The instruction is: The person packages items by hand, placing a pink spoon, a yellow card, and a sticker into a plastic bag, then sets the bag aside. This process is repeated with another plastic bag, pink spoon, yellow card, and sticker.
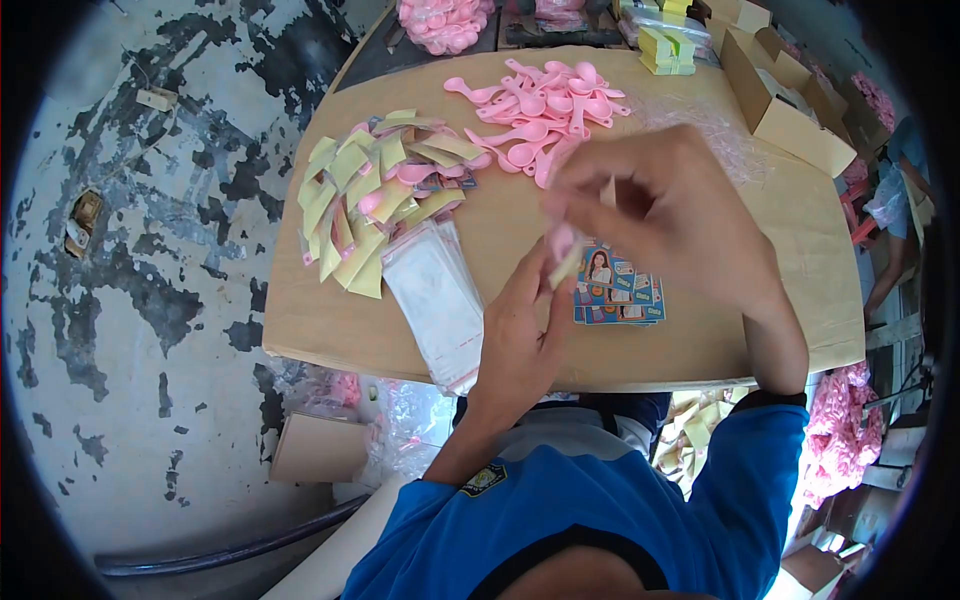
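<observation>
My left hand is closed in a pinch on a small pink and yellow packet, partly covered by the fingers. Above it, my right hand is blurred, its thumb and forefinger brought together close to the packet; what they hold, if anything, is hidden. Beneath the hands lies a stack of blue printed cards. Clear plastic bags are piled left of my left hand. Farther back is a heap of pink spoons. Yellow-backed packets, some with pink spoons showing, form a pile at the left.
The brown-covered table has a curved far edge. Thin clear plastic scraps lie at the right rear, beside an open cardboard box. Yellow card bundles and a bag of pink pieces stand at the back. A person is at far right.
</observation>
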Motion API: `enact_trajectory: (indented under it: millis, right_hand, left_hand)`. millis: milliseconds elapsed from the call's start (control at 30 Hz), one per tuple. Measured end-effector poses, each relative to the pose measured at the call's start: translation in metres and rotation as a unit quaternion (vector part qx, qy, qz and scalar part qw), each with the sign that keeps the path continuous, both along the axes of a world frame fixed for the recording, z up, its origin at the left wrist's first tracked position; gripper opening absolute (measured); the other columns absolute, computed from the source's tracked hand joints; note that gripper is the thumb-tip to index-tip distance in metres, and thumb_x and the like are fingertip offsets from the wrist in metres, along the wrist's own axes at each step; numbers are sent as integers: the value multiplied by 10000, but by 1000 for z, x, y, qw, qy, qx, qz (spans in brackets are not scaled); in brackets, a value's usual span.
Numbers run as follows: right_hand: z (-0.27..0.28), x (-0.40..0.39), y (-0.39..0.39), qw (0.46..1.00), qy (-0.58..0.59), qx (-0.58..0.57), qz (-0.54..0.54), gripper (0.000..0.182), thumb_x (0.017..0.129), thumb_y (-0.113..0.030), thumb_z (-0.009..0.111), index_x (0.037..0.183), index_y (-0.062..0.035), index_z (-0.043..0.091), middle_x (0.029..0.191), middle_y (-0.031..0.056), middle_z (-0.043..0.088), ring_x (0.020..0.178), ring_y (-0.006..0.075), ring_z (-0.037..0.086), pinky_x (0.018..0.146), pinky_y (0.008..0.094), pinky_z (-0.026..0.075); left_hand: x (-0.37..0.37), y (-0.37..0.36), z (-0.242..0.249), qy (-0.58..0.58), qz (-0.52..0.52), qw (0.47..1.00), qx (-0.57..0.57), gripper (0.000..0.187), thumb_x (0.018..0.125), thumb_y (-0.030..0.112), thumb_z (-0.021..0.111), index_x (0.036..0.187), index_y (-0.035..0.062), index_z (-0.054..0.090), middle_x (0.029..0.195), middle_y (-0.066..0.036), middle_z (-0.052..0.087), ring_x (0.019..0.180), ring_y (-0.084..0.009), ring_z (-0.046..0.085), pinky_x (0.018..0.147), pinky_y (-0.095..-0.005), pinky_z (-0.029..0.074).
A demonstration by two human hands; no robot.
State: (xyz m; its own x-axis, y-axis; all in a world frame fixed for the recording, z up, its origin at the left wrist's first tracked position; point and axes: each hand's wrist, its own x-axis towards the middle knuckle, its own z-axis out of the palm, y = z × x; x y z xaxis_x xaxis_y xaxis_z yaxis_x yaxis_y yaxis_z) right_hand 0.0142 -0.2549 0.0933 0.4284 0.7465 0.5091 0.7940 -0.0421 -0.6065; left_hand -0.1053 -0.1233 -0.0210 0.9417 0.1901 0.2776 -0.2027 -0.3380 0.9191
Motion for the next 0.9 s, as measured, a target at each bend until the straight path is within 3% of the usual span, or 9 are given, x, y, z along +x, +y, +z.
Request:
enact_trajectory:
  millis: [67, 100, 200, 233, 433, 467, 533, 567, 900]
  right_hand:
    - [3, 7, 4, 995, -6, 94, -38, 156, 878, -101, 633, 1010, -20, 656, 920, 42, 678, 657, 60, 569, 468, 215, 390]
    - [2, 10, 4, 993, 3, 101, -53, 261, 896, -117, 622, 1142, -33, 619, 971, 41, 669, 796, 53, 591, 531, 195, 424]
    - [-12, 14, 8, 998, 28, 63, 14, 374, 895, -200, 650, 1208, -11, 569, 890, 92, 687, 670, 142, 635, 587, 281, 471]
    - [-9, 11, 8, 992, 118, 16, 37, 396, 884, -174, 664, 1229, -14, 551, 908, 106, 686, 696, 145, 629, 606, 287, 478]
    - [-21, 9, 18, 985, 148, -67, 62, 293, 840, -110, 682, 1116, -38, 618, 1010, 98, 653, 748, 160, 609, 643, 322, 490]
    - [-22, 9, 19, 999, 6, -10, 36, 271, 821, -107, 689, 1079, -51, 633, 998, 82, 648, 785, 168, 606, 660, 325, 490]
    - [-26, 10, 25, 955, -274, 110, -10, 227, 783, -102, 702, 1006, -76, 663, 974, 51, 638, 858, 185, 602, 694, 331, 491]
    - [-26, 10, 26, 942, -325, 81, 0, 204, 716, -130, 720, 914, -101, 678, 971, 21, 622, 947, 203, 579, 754, 335, 489]
    - [-42, 13, 26, 941, -338, -12, -1, 189, 650, -174, 703, 816, -85, 681, 860, 3, 636, 910, 187, 582, 777, 323, 496]
  left_hand:
    - [-6, -4, 2, 0, -34, 990, -134, 531, 944, 10, 519, 1420, -29, 287, 1291, -162, 530, 1188, -204, 531, 1006, -327, 408]
    - [-10, -6, 5, -7, -52, 983, -177, 517, 953, 11, 504, 1423, -23, 290, 1289, -152, 531, 1187, -186, 524, 1005, -319, 406]
    - [-21, -6, 11, -9, -108, 959, -261, 499, 970, 12, 480, 1433, -7, 294, 1290, -127, 530, 1182, -151, 511, 1002, -298, 400]
    - [-24, -2, 10, 5, -122, 956, -267, 506, 969, 13, 484, 1437, -2, 291, 1294, -123, 527, 1178, -151, 513, 1000, -291, 398]
    - [-16, 8, 15, -2, -21, 945, -326, 396, 1044, 195, 370, 1378, -14, 408, 1173, -85, 581, 1065, -104, 543, 861, -231, 441]
    - [-13, 9, 12, -14, 0, 954, -300, 395, 1044, 188, 368, 1381, -14, 405, 1155, -83, 586, 1040, -100, 549, 853, -227, 442]
    - [-5, 14, 7, -37, 43, 968, -245, 393, 1044, 174, 363, 1386, -16, 399, 1120, -78, 594, 990, -92, 562, 836, -219, 445]
    - [-2, 7, 6, -61, 62, 957, -276, 408, 1044, 173, 362, 1408, -12, 373, 1066, -75, 607, 908, -85, 584, 802, -218, 457]
    - [-8, 6, 20, 53, 62, 995, -61, 449, 1005, 103, 384, 1431, -18, 312, 650, -99, 539, 594, -120, 531, 567, -287, 415]
